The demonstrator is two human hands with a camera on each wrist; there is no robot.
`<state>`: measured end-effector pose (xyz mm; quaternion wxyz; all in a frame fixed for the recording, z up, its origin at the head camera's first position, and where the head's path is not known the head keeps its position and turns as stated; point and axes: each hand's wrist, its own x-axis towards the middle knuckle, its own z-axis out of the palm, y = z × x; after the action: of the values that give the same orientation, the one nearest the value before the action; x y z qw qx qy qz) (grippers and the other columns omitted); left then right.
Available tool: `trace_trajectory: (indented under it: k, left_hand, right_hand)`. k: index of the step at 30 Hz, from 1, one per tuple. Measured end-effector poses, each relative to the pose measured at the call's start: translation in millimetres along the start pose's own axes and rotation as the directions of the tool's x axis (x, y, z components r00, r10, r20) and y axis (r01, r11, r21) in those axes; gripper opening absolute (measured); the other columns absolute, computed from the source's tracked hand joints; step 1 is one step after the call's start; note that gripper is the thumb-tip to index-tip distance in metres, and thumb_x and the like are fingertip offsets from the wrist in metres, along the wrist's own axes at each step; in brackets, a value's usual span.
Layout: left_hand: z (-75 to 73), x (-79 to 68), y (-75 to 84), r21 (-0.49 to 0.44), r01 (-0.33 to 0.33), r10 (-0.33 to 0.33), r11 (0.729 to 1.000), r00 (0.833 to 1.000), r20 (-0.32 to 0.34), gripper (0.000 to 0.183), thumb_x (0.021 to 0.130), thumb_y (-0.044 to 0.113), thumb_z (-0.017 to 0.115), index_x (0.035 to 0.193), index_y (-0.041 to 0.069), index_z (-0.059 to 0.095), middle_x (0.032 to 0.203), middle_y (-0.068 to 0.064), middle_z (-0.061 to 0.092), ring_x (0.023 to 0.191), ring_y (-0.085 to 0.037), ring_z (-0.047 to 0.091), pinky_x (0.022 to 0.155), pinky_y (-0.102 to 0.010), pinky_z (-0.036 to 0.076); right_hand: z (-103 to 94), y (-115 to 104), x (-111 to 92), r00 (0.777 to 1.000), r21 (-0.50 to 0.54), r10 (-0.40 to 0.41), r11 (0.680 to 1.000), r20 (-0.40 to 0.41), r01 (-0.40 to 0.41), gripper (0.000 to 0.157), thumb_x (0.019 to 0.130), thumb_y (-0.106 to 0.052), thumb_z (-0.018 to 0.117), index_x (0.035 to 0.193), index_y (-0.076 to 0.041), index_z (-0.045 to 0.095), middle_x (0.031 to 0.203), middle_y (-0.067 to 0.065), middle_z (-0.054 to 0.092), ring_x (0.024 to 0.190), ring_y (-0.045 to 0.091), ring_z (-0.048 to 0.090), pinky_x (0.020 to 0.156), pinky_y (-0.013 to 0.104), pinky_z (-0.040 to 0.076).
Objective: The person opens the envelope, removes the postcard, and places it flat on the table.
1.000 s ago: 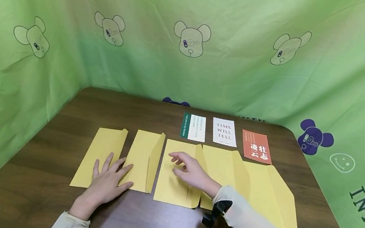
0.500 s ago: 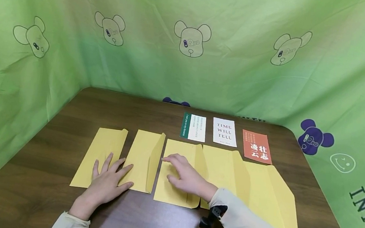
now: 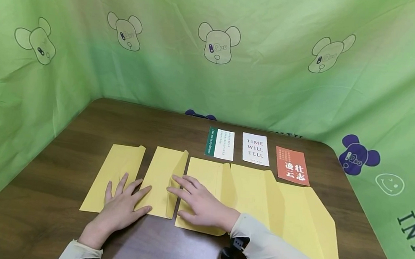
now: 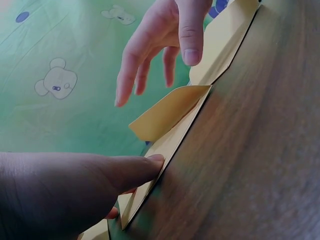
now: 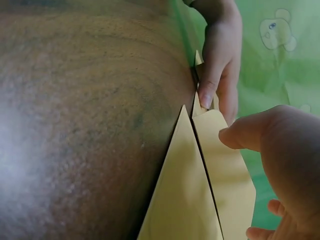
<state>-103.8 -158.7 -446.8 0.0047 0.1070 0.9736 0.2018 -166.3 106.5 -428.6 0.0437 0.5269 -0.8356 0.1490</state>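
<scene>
Several yellow paper envelopes lie in a row on the table. My left hand (image 3: pixel 119 211) has its fingers spread, resting across the leftmost envelope (image 3: pixel 118 162) and the second envelope (image 3: pixel 162 162). In the left wrist view its thumb (image 4: pixel 135 170) presses on the second envelope, whose flap (image 4: pixel 170 110) stands partly raised. Holding nothing, my right hand (image 3: pixel 200 202) hovers with extended fingers over the third envelope (image 3: pixel 205 169). Its fingertips overlap the second envelope's flap in the head view, while the left wrist view shows a gap between them.
Two more envelopes with open flaps, a nearer one (image 3: pixel 249 184) and a far one (image 3: pixel 300 223), extend to the right. Behind them lie a green-and-white card (image 3: pixel 225 145), a white card (image 3: pixel 255 149) and a red card (image 3: pixel 292 166). A green curtain (image 3: pixel 160 74) surrounds the table.
My right hand has moved left, from above the third envelope to the second envelope's flap, its fingers straightening. My left hand has stayed in place.
</scene>
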Motion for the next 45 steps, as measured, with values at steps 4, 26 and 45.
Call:
trace_trajectory:
  k: [4,26,45]
  left_hand:
    - [0.0,0.6,-0.2,0.000,-0.002,0.002,1.000,1.000,0.001,0.056,0.092,0.045,0.066,0.139,0.015,0.060,0.148,-0.015,0.045,0.145,-0.049,0.013,0.105,-0.076,0.002]
    - [-0.1,0.2,-0.7,-0.022,0.005,-0.005,1.000,1.000,0.017,0.057,0.093,0.046,0.065,0.140,0.016,0.058,0.150,-0.015,0.043,0.146,-0.049,0.010,0.105,-0.076,0.000]
    - [1.4,-1.1,-0.9,-0.031,-0.002,0.003,1.000,1.000,0.005,0.057,0.092,0.049,0.065,0.139,0.018,0.059,0.149,-0.014,0.043,0.145,-0.049,0.013,0.104,-0.077,0.002]
  right_hand:
    - [-0.6,-2.6,1.8,0.998,-0.036,0.009,0.999,0.057,-0.007,0.060,0.093,-0.029,0.066,0.147,-0.014,0.047,0.160,0.013,0.030,0.144,0.039,0.030,0.114,0.051,0.028]
    - [-2.4,-0.2,-6.4,0.998,-0.204,0.001,0.979,0.069,0.013,0.042,0.096,-0.039,0.063,0.135,-0.022,0.060,0.153,0.011,0.042,0.145,0.037,0.028,0.111,0.053,0.033]
    - [-4.1,4.0,-24.8,1.000,-0.272,-0.013,0.962,-0.004,0.012,0.038,0.093,-0.037,0.067,0.128,-0.022,0.065,0.138,0.014,0.053,0.136,0.040,0.039,0.110,0.050,0.034]
